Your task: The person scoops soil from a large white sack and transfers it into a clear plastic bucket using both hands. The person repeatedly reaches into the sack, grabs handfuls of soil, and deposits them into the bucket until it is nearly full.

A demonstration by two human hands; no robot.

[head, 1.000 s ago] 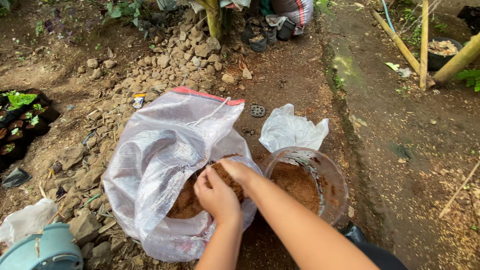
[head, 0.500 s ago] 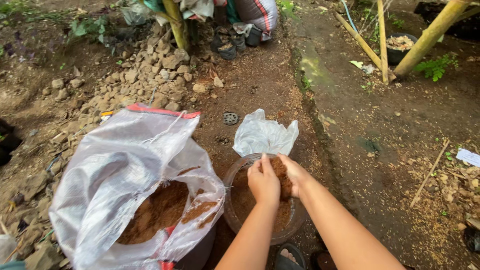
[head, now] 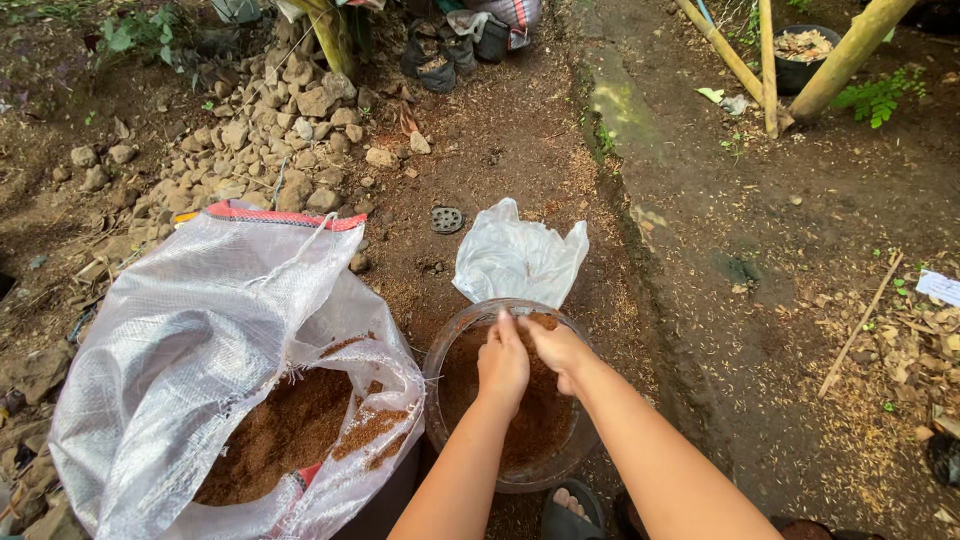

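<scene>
Both hands, left (head: pixel 503 366) and right (head: pixel 556 350), grip loosely clenched, inside bowl (head: pixel 440 360) rim beside sack (head: pixel 200 330).

You work in backyard garden plot: bare dirt ground (head: pixel 800 250), stone pile (head: pixel 260 130), bamboo poles (head: pixel 745 65), woven sack (head: pixel 200 340) of brown growing medium.

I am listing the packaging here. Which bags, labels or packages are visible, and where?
Large white woven plastic sack, red top edge: left, open, holding brown material.
Crumpled white plastic bag: ground beyond the clear round bowl.
Small white paper slip: right edge, on the soil.
</scene>
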